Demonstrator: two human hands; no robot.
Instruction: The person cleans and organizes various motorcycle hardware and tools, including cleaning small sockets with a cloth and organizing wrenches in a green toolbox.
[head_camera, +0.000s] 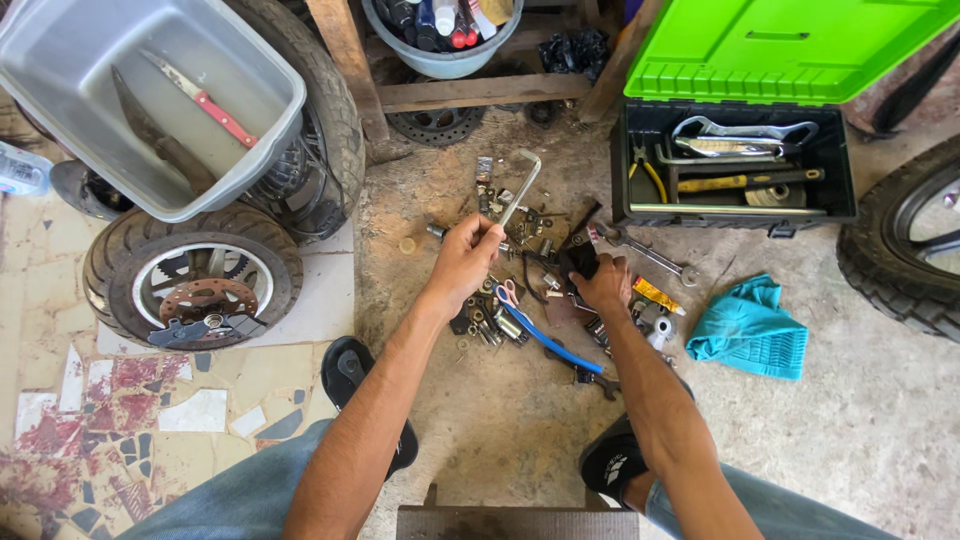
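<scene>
Hex key (520, 190), bent and silver, is sticking up in the middle of the frame, because the left hand (465, 262) is squeezing its long end. Right hand (603, 288) is pressing down, fingers curled, among small metal parts (500, 320) near the toolbox (735, 165).

A single head-worn camera looks almost straight down from above a seated person, close enough that both forearms run up from the bottom edge toward the centre of the floor (500, 420). It faces the ground ahead of the knees, with a green-lidded toolbox (735, 165) at 1 o'clock, a grey tub (60, 60) at 10 o'clock and a small wheel (190, 275) at 9 o'clock. No second view overlaps it.
</scene>
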